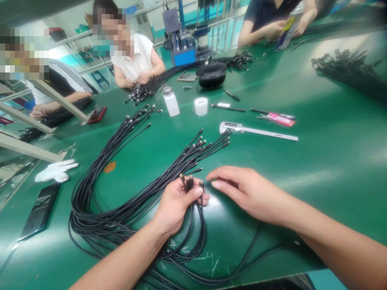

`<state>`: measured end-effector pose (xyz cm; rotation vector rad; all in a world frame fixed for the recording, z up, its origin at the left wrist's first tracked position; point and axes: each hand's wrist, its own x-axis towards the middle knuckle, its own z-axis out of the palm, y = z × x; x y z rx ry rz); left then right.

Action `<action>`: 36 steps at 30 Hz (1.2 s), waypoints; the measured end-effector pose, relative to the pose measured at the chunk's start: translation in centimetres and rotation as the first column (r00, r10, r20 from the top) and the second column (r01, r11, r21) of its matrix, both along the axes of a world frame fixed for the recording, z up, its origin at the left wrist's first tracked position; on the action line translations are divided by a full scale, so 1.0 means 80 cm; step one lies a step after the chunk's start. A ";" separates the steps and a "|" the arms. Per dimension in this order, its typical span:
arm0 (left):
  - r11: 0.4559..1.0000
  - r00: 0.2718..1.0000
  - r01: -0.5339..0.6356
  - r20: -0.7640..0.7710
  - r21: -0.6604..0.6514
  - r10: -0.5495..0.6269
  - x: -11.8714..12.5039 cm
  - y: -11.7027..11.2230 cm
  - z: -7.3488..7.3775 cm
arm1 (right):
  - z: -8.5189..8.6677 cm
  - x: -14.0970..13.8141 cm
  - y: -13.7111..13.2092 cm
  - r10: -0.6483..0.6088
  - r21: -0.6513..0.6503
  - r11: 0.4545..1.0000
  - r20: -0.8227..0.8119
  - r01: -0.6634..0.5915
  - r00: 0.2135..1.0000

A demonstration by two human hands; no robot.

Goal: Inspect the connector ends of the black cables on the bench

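My left hand (184, 197) is closed around several black cable connectors (201, 184), their metal tips pointing up between thumb and fingers. From this grip the cords loop down onto the green table. To the right, my right hand (238, 187) has its thumb and fingers apart, nothing between them, its fingertips just short of the held connectors. A thick bundle of black cables (87, 201) curves in a U on the left. One set of its plug ends (199, 143) lies beyond my left hand, the other set (142, 114) further back.
Beyond the cables are a white bottle (171, 104), a tape roll (201, 106), a digital caliper (256, 131), pens and a black case (211, 75). A white glove (56, 170) and a phone (39, 211) lie left. Several people sit around the table (332, 173) with more cables.
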<state>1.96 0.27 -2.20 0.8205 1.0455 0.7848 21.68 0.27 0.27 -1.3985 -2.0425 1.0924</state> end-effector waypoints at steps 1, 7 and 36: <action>1.000 1.000 0.003 0.001 -0.001 -0.003 0.000 0.000 0.000 | 0.000 0.000 0.000 -0.005 0.006 1.000 -0.008 0.005 1.000; 1.000 1.000 -0.004 0.020 -0.021 0.005 -0.002 0.002 0.002 | 0.002 -0.002 0.001 -0.045 -0.042 0.998 0.046 0.047 0.998; 0.961 0.938 -0.025 -0.327 0.274 0.117 0.000 -0.005 0.002 | 0.001 -0.013 -0.008 0.079 0.025 0.997 -0.066 -0.078 0.995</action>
